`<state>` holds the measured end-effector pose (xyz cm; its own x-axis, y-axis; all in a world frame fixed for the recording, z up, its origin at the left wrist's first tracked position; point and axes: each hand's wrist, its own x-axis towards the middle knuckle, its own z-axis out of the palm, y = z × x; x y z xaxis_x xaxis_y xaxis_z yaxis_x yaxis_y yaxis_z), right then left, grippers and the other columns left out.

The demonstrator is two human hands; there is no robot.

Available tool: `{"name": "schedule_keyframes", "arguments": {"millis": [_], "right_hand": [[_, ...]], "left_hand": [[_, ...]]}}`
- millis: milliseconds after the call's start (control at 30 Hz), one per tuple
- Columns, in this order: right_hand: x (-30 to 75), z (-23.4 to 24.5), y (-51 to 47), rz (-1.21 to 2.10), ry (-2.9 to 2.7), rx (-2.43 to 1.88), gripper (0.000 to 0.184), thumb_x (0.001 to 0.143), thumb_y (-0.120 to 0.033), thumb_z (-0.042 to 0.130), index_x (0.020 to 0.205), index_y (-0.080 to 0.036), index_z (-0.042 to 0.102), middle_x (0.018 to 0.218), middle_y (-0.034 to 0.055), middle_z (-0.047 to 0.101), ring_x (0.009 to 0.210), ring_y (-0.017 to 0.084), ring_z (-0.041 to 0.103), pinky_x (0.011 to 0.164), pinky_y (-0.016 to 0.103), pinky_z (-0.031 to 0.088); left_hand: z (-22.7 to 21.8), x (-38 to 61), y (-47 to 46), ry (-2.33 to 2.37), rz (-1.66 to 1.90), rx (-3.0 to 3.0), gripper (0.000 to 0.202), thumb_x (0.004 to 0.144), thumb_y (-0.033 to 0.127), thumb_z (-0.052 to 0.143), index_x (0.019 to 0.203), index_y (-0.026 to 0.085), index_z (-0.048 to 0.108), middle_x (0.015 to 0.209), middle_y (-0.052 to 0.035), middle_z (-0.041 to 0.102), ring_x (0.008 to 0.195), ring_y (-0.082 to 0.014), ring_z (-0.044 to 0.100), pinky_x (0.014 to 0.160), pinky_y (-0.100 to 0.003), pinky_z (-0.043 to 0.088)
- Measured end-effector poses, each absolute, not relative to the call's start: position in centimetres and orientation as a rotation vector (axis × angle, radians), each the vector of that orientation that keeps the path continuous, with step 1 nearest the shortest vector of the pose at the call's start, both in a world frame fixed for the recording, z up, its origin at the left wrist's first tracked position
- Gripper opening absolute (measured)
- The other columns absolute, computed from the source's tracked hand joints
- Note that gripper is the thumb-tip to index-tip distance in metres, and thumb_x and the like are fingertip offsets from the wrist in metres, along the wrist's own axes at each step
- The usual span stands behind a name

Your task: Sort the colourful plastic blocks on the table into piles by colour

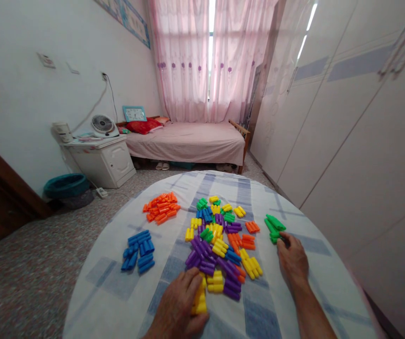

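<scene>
My left hand (179, 303) is at the near edge of a mixed pile, its fingers curled round yellow tube-shaped plastic blocks (199, 301). To the right, my right hand (293, 258) has thumb and fingers closed at the near end of a small group of green blocks (273, 223); the fingers partly cover the lowest one. Between the hands lies the mixed pile, with purple blocks (198, 249), yellow blocks (252, 264), and some orange, green and blue ones. Left of it, blue blocks (139, 249) form one group and orange blocks (162, 207) another, farther back.
The round table (110, 301) wears a white and blue checked cloth. Beyond it stands a bed (195, 139) under pink curtains. A white cabinet (103, 157) with a fan and a teal bin (66, 185) are at the left. A wardrobe (347, 141) lines the right side.
</scene>
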<state>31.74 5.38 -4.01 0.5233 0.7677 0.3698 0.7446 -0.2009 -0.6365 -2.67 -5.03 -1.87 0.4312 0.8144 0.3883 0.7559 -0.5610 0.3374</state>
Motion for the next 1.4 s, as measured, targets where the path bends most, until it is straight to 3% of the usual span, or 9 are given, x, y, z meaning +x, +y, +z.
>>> {"name": "schedule_keyframes", "arguments": {"millis": [167,333,567,733,1000,1233,1400], "right_hand": [[31.7,-3.9,5.3,0.046,-1.233,-1.975,0.043,0.075,-0.04,0.04,0.104,-0.017,0.061,0.103,0.0096,0.06,0.092,0.024,0.055,0.08,0.035,0.042],[31.7,-3.8,5.3,0.033,-1.259,-1.97,0.043,0.075,-0.041,0.038,0.103,-0.017,0.061,0.102,0.0103,0.06,0.092,0.024,0.055,0.081,0.036,0.042],[31.8,-4.0,5.4,0.034,-1.283,-1.965,0.044,0.075,-0.042,0.037,0.102,-0.017,0.061,0.102,0.0101,0.061,0.093,0.024,0.055,0.082,0.036,0.042],[31.8,-4.0,5.3,0.034,-1.281,-1.954,0.042,0.076,-0.041,0.037,0.102,-0.017,0.06,0.103,0.0097,0.061,0.094,0.023,0.055,0.083,0.036,0.041],[31.8,-4.2,5.4,0.04,-1.274,-1.967,0.041,0.076,-0.04,0.039,0.103,-0.018,0.06,0.104,0.0093,0.06,0.094,0.023,0.055,0.083,0.035,0.041],[31.7,-4.1,5.4,0.057,-1.27,-1.962,0.043,0.076,-0.041,0.038,0.102,-0.017,0.061,0.101,0.0099,0.06,0.093,0.024,0.055,0.084,0.035,0.041],[31.7,-4.1,5.4,0.044,-1.276,-1.956,0.043,0.076,-0.04,0.038,0.103,-0.017,0.061,0.102,0.0099,0.06,0.093,0.024,0.055,0.084,0.036,0.041]], "left_hand": [[-1.7,-2.6,-5.3,1.412,0.88,2.576,0.042,0.064,0.019,0.059,0.105,0.02,0.053,0.12,-0.0114,0.059,0.106,-0.023,0.06,0.086,-0.03,0.054],[-1.7,-1.8,-5.1,1.445,0.927,2.664,0.049,0.064,0.014,0.054,0.113,0.017,0.048,0.118,-0.0133,0.06,0.105,-0.0243,0.06,0.089,-0.036,0.053],[-2.1,-1.3,-4.8,1.513,0.876,2.644,0.061,0.058,0.022,0.061,0.118,0.02,0.046,0.112,-0.0132,0.059,0.094,-0.0251,0.062,0.076,-0.034,0.056],[-2.2,-1.5,-4.9,1.495,0.874,2.655,0.052,0.057,0.015,0.056,0.107,0.023,0.052,0.113,-0.0112,0.057,0.091,-0.022,0.062,0.073,-0.029,0.055],[-1.6,-1.8,-4.8,1.387,0.816,2.689,0.052,0.059,0.005,0.05,0.108,0.024,0.049,0.114,-0.0083,0.058,0.089,-0.0185,0.063,0.07,-0.025,0.055],[2.6,-2.9,1.3,1.586,0.925,2.492,0.038,0.079,0.017,0.05,0.116,0.025,0.046,0.122,-0.0077,0.052,0.103,-0.0204,0.058,0.083,-0.033,0.052],[2.4,-2.1,6.9,1.659,0.962,2.34,0.037,0.08,0.022,0.052,0.117,0.023,0.047,0.116,-0.006,0.055,0.105,-0.02,0.056,0.089,-0.034,0.049]]}}
